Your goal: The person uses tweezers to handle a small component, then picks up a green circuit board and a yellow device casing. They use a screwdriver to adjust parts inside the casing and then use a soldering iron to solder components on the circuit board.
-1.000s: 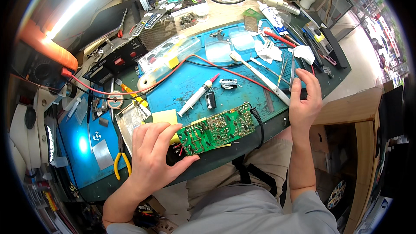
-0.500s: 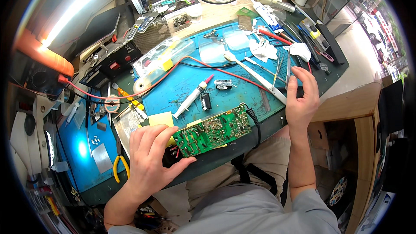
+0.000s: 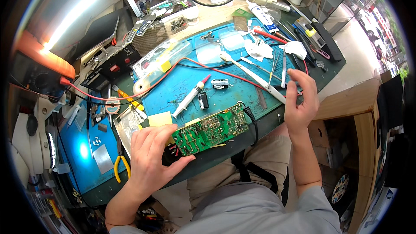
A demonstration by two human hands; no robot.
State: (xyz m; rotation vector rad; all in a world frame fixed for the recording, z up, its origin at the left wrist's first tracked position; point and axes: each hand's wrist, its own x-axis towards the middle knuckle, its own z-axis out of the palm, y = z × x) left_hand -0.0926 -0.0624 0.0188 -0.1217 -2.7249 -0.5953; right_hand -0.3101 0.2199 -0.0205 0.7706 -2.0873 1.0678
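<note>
Left hand (image 3: pixel 149 156): I am seeing it curving in a wide C across the board's left end, fingers at the far corner, thumb along the near edge; I am taking this as a side grip.
Green circuit board (image 3: pixel 212 130): it is sitting slanted at the bench's near edge, solder side facing up, with red wires (image 3: pixel 175 149) showing beside the left hand.
Board work: I am judging the step in hand to be steadying the board, as no tool is touching it.
Black cable (image 3: pixel 255 125): it is curving down past the board's right end.
Yellow note pad (image 3: pixel 160 118): it is lying just beyond the left fingers.
Right hand (image 3: pixel 302 102): it is hovering with fingers half curled, thumb and forefinger parted, gripping nothing that I am seeing.
Syringe (image 3: pixel 188 100): it is lying beyond the board, beside a black component (image 3: pixel 203 100).
Slim metal tool (image 3: pixel 284 71): it is lying just beside the right fingertips, near the tweezers (image 3: pixel 274 67).
Right-hand reach: I am judging that picking up either would be calling for a fine pinch, the left hand stopping the board from rocking.
White-and-blue tube (image 3: pixel 262 17): it is lying farther back, beyond the crumpled tissue (image 3: pixel 259 51).
</note>
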